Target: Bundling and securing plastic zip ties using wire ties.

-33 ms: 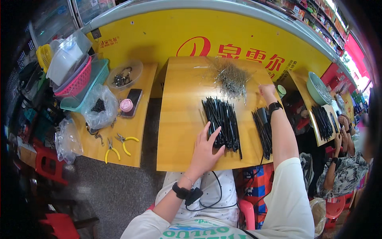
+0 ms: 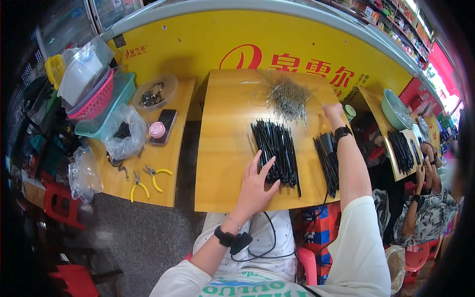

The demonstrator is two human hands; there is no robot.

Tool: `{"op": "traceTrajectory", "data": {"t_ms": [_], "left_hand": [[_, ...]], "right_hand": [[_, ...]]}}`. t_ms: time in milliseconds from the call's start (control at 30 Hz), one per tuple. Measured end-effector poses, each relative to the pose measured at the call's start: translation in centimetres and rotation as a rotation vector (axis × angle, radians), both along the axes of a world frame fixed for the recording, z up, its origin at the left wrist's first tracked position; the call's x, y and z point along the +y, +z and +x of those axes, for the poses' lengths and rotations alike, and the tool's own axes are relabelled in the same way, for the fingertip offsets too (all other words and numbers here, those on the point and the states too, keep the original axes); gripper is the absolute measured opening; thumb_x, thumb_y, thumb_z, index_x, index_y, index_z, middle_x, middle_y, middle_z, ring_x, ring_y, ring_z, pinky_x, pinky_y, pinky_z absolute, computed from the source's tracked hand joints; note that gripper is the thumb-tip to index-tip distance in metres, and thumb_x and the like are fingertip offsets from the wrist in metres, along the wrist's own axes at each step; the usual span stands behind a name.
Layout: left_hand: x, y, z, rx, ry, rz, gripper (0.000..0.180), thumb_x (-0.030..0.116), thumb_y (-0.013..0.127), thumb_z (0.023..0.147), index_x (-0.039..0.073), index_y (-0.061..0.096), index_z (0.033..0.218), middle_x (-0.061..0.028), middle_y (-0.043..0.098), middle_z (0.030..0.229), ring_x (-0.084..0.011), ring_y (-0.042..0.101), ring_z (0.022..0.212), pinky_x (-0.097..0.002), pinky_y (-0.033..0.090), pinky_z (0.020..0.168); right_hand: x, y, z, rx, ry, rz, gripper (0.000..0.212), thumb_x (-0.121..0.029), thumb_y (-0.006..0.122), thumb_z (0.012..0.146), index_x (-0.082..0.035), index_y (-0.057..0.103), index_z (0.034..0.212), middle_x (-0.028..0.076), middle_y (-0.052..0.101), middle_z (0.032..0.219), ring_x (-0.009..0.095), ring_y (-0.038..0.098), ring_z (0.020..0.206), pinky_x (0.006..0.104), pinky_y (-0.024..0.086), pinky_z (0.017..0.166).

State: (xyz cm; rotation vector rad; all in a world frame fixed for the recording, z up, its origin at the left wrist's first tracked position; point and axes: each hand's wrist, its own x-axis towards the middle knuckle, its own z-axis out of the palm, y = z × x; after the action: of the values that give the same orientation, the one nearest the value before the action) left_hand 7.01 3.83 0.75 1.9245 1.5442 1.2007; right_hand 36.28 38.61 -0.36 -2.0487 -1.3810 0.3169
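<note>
Head view: left fingers [image 2: 254, 166] spread at black strips [image 2: 278, 148], gripping nothing; right fingers [image 2: 326, 110] curled (hold unclear).

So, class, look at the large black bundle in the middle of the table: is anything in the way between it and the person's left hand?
Nothing visible: the left hand has its fingertips over the lower left of the black bundle. Actual contact is unclear.
</note>
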Motion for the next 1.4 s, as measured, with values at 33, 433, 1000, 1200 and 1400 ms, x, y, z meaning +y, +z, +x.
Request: {"op": "traceTrajectory", "data": {"t_ms": [33, 433, 1000, 1200, 1400], "left_hand": [[0.0, 0.0, 0.0, 0.001, 0.000, -0.003, 0.059, 0.024, 0.066, 0.080, 0.013, 0.046, 0.134, -0.0188, 0.028, 0.145, -0.0388, 0.033, 0.128, -0.0456, 0.028, 0.107], [0.3, -1.1, 0.0, 0.011, 0.038, 0.215, 0.031, 0.010, 0.070, 0.075, 0.009, 0.063, 0.105, -0.0065, 0.055, 0.123, -0.0316, 0.042, 0.121, -0.0427, 0.037, 0.100], [-0.2, -1.5, 1.2, 0.175, -0.088, 0.375, 0.034, 0.006, 0.063, 0.080, 0.007, 0.056, 0.113, -0.0084, 0.060, 0.112, -0.0243, 0.053, 0.113, -0.0410, 0.032, 0.101], [-0.6, -0.9, 0.5, 0.028, -0.041, 0.355, 0.034, 0.002, 0.067, 0.075, 0.006, 0.057, 0.107, -0.0090, 0.061, 0.106, -0.0255, 0.056, 0.105, -0.0375, 0.038, 0.094], [-1.3, -1.4, 0.2, 0.080, -0.022, 0.441, 0.028, 0.002, 0.065, 0.074, 0.005, 0.060, 0.101, -0.0090, 0.062, 0.101, -0.0259, 0.057, 0.099, -0.0368, 0.041, 0.091]], "right_hand": [[-0.2, 0.5, -0.2, -0.202, 0.011, -0.014, 0.030, -0.019, 0.075, 0.069, -0.002, 0.058, 0.051, 0.006, 0.056, 0.048, 0.016, 0.056, 0.043, 0.0294, 0.043, 0.043], [-8.1, 9.8, -1.3, -0.313, 0.040, -0.054, 0.039, -0.027, 0.063, 0.078, 0.004, 0.063, 0.103, 0.026, 0.063, 0.107, 0.039, 0.060, 0.103, 0.0437, 0.050, 0.086], [-10.2, 9.2, 0.1, -0.353, 0.092, -0.127, 0.032, -0.017, 0.056, 0.080, 0.004, 0.062, 0.104, 0.018, 0.069, 0.089, 0.028, 0.067, 0.084, 0.0346, 0.051, 0.077], [-25.6, 16.5, -7.1, 0.421, 0.539, 0.197, 0.021, -0.009, 0.054, 0.086, 0.008, 0.057, 0.098, 0.014, 0.069, 0.078, 0.012, 0.060, 0.067, 0.0247, 0.048, 0.065], [-38.1, 14.9, -9.2, 0.778, 0.577, 0.189, 0.015, -0.012, 0.050, 0.093, 0.003, 0.051, 0.098, 0.014, 0.069, 0.082, 0.014, 0.060, 0.074, 0.0251, 0.045, 0.075]]}}
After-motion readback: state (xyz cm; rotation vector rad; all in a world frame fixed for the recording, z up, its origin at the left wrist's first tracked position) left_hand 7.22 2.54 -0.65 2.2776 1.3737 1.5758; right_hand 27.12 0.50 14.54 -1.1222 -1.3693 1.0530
